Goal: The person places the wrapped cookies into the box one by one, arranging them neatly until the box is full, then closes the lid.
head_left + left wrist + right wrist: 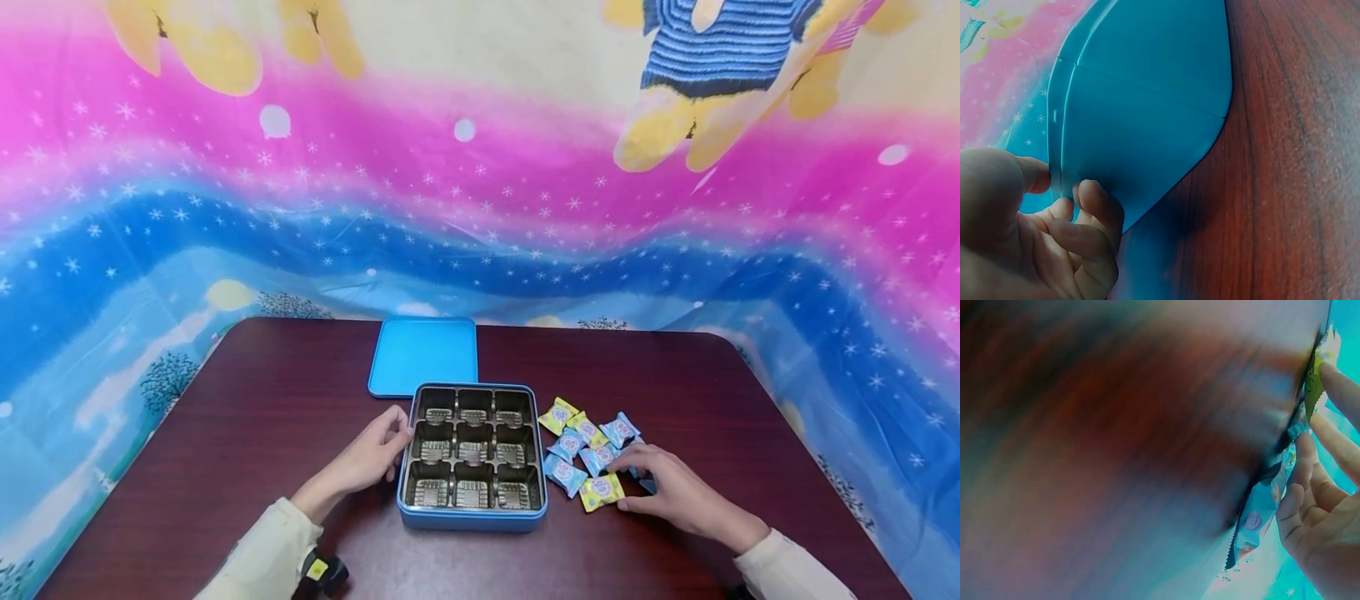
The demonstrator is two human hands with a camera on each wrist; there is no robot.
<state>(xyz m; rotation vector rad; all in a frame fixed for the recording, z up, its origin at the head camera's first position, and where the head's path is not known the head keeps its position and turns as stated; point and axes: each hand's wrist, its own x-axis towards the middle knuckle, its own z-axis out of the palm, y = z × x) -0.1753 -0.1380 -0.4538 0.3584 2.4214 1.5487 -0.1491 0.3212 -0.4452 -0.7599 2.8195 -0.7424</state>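
Note:
A blue square tin (472,518) stands uncovered on the table, its dark tray (474,432) split into several bare compartments. My left hand (372,450) holds the tin's left side, thumb and curled fingers at the rim; in the left wrist view the tin's wall (1141,119) fills the middle. To the tin's right lie several wrapped candies, some yellow (601,492), some blue (565,474). My right hand (675,492) reaches over the right end of this pile, fingertips touching the candies, thumb apart. A blue wrapper (1257,519) shows beside those fingers in the right wrist view.
Behind the tin, to the left, lies the blue lid (424,357). The dark brown table (247,417) extends to both sides. A printed pink and blue cloth (480,200) hangs along the back and sides.

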